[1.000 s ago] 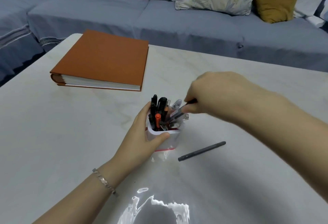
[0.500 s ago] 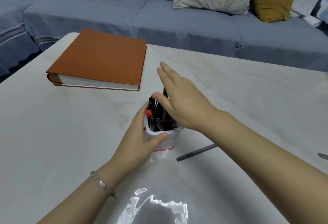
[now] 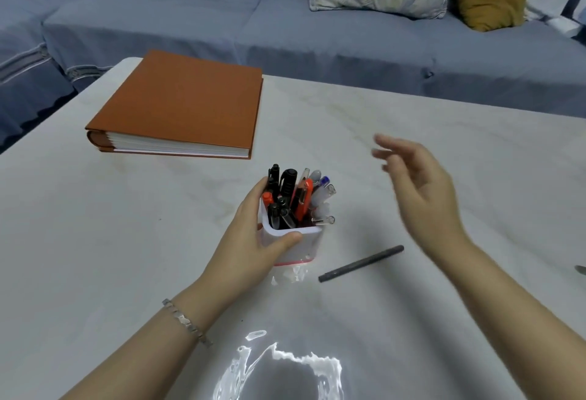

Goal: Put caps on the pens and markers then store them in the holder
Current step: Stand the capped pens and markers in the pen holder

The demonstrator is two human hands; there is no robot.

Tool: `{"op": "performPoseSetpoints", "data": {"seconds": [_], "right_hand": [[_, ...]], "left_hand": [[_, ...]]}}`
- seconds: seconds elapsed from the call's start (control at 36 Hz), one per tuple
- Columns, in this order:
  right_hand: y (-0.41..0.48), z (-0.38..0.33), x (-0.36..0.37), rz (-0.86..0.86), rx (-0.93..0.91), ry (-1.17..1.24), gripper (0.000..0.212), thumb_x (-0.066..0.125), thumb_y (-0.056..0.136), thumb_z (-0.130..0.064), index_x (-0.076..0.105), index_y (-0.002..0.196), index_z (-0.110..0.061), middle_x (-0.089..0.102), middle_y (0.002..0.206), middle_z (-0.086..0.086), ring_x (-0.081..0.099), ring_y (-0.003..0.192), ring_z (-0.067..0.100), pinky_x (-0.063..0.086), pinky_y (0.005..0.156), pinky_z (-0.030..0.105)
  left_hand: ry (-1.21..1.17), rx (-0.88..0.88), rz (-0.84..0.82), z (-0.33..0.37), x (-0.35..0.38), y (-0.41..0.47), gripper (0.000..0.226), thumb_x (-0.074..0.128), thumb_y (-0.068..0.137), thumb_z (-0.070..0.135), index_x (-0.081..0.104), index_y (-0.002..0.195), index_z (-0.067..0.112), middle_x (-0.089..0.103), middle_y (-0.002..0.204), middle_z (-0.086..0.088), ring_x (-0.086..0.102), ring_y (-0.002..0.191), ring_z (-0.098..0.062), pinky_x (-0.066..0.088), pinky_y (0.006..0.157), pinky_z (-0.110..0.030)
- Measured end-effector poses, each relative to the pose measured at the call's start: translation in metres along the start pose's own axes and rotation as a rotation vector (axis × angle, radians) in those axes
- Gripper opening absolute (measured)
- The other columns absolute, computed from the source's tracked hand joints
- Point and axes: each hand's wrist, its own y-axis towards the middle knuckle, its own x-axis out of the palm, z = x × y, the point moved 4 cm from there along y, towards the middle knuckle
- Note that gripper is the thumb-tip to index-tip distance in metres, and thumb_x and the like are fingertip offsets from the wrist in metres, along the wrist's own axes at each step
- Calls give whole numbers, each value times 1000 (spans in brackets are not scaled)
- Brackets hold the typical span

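Note:
A clear square holder (image 3: 306, 244) with a white rim stands mid-table, packed with several capped pens and markers (image 3: 296, 198) in black, red and clear. My left hand (image 3: 253, 238) grips the holder from its left side, thumb across the front rim. My right hand (image 3: 418, 184) hovers to the right of the holder, fingers spread and relaxed, holding nothing; it is motion-blurred. A dark grey pen (image 3: 361, 263) lies flat on the table just right of the holder, below my right hand.
A thick orange-brown album (image 3: 180, 104) lies at the back left of the pale marble table (image 3: 111, 225). A blue sofa (image 3: 317, 35) with cushions runs behind the table. A small grey object (image 3: 581, 269) shows at the right edge.
My right hand let go of the pen it put into the holder, passed flat over the pen tops, then lifted away to the right. The left hand kept hold of the holder.

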Motion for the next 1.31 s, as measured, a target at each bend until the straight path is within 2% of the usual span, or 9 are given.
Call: {"op": "performPoseSetpoints", "data": {"seconds": [0.08,0.14,0.28,0.44,0.56,0.86,0.97,1.11,1.31], "right_hand": [[-3,43,-29,-158,232,-282,24,53,88,-9,63,85,-30,67,90,-10,64,90,14,42,77,6],[-19,71,-39,-358,328,-487,17,59,85,-8,69,91,-21,70,96,0,62,86,14,41,72,4],[-58,102,-31,-650,299,-689,32,70,78,-26,65,109,-20,54,100,-5,52,101,14,35,88,18],[-71,102,-22,-562,295,-645,4,57,88,-22,61,88,-21,54,86,-10,51,86,5,39,75,15],[-70,76,-28,-487,496,-249,15,53,90,-14,61,79,-21,54,56,-5,44,50,5,37,56,15],[-58,9,-42,-197,517,200,24,45,90,-5,65,78,-6,51,45,-3,42,42,6,34,45,8],[-55,0,-36,-154,476,226,23,45,90,-2,64,79,-5,53,45,-6,42,43,4,35,45,7],[-54,-6,-16,-167,473,271,22,46,90,-2,64,78,-7,57,49,-6,44,45,5,38,48,8],[-48,-10,9,-183,430,275,17,56,85,-2,66,77,-14,65,55,-4,50,48,5,43,52,11]], "left_hand": [[-7,5,0,-1,0,0,76,69,78,26,24,138,36,38,140,18,38,123,6,32,84,6],[-16,16,-1,-1,0,0,76,68,75,34,25,138,38,39,140,19,37,123,10,33,85,5],[-3,21,-1,-1,1,0,77,70,76,32,24,138,38,39,139,19,38,120,13,35,84,2],[6,29,4,-1,1,1,76,70,78,25,25,138,37,40,139,17,39,123,7,37,90,-10],[-4,23,5,-1,1,1,80,67,69,37,25,137,39,40,139,18,40,123,6,36,90,-11],[33,50,92,18,-4,-10,80,64,73,26,18,137,43,26,138,28,27,132,3,27,109,-23],[-17,260,138,51,-13,-25,63,53,71,29,33,129,39,42,125,25,44,114,0,36,87,-9],[-568,42,87,71,-3,-27,26,72,71,20,64,95,24,73,81,4,66,69,-8,50,58,-15],[-671,49,393,81,-16,-19,17,52,86,5,58,93,19,73,70,4,58,54,-5,52,56,-15]]}}
